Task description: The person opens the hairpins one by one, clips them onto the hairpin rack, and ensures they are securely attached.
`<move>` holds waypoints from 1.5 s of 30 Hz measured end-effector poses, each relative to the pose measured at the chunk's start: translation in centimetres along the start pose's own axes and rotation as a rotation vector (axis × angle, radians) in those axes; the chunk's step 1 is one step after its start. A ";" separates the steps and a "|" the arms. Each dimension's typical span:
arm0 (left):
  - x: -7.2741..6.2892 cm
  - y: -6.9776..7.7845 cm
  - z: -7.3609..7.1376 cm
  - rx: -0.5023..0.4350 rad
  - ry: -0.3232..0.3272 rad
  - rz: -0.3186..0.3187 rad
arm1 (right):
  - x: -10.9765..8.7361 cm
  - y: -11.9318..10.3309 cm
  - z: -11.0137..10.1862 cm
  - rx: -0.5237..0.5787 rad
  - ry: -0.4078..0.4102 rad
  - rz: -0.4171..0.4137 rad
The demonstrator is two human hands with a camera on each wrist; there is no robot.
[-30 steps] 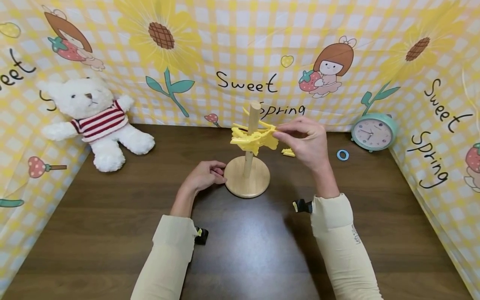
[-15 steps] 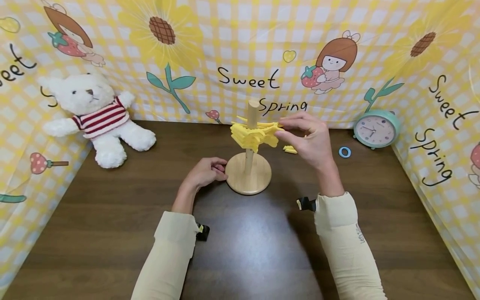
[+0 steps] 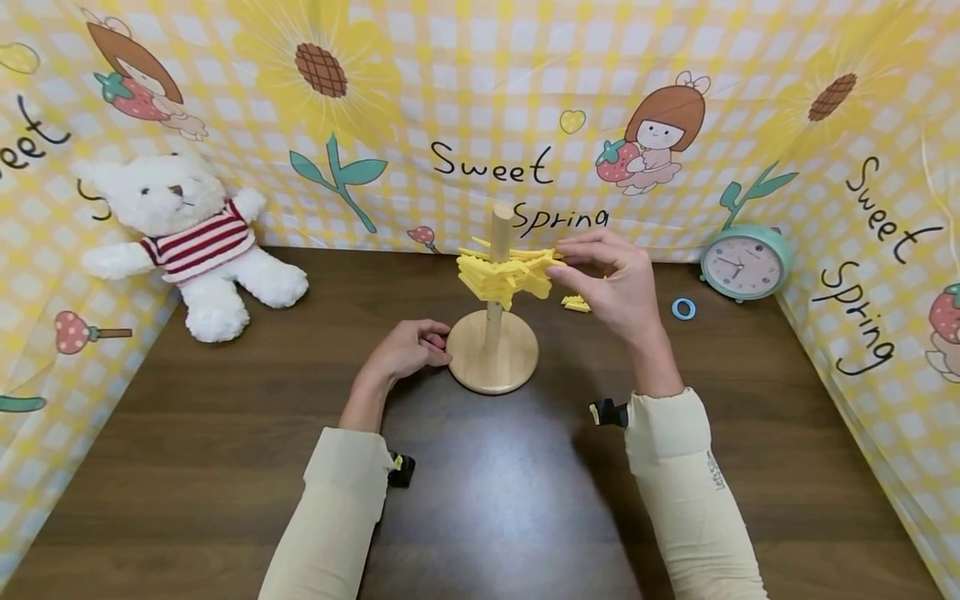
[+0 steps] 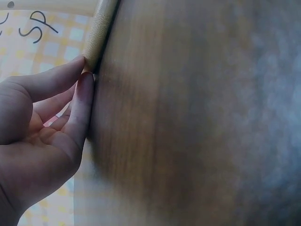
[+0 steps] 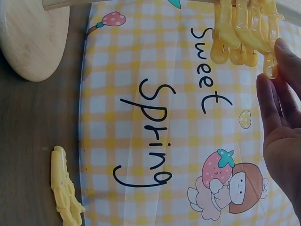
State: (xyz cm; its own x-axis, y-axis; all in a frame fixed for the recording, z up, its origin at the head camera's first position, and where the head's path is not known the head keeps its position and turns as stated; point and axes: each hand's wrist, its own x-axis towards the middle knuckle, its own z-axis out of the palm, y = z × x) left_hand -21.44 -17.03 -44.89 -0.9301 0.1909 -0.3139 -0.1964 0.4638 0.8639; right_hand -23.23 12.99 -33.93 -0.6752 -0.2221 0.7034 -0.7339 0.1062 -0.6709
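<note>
A wooden stand (image 3: 517,358) with a round base and an upright post stands mid-table. Several yellow plastic pieces (image 3: 495,282) with thin limbs are stacked around the post, well above the base. My right hand (image 3: 617,283) pinches the end of the uppermost yellow piece (image 5: 271,63) between thumb and fingertips, on the right of the stack. Down at the left rim of the base, my left hand (image 3: 408,348) grips the edge with thumb and finger; the left wrist view shows the fingertips at that rim (image 4: 99,35).
More yellow plastic (image 3: 576,303) lies on the table behind the right hand, partly hidden by it. A blue ring (image 3: 683,309) and a green alarm clock (image 3: 746,264) are at the right. A white teddy bear (image 3: 197,246) sits at the back left, before a checked cloth (image 3: 480,100).
The uppermost yellow piece has tipped down from a slant to lie nearly level on the stack, still pinched by my right hand. My left hand stays at the base.
</note>
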 end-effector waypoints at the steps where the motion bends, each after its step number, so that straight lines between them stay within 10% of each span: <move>1: 0.0 0.0 0.0 -0.002 0.000 -0.001 | 0.0 0.0 0.0 -0.001 -0.001 -0.002; 23: -0.1 -0.2 -0.2 0.007 0.009 0.011 | 0.5 -0.5 1.2 -0.053 -0.027 -0.067; 45: -0.2 0.0 0.0 -0.006 0.002 -0.007 | 0.3 0.0 0.8 -0.038 -0.025 0.058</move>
State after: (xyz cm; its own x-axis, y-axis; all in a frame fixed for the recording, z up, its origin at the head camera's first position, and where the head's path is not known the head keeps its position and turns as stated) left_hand -21.28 -17.02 -44.83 -0.9293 0.1857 -0.3191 -0.2047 0.4600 0.8640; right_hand -23.41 12.14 -33.90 -0.7147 -0.2391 0.6573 -0.6964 0.1559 -0.7005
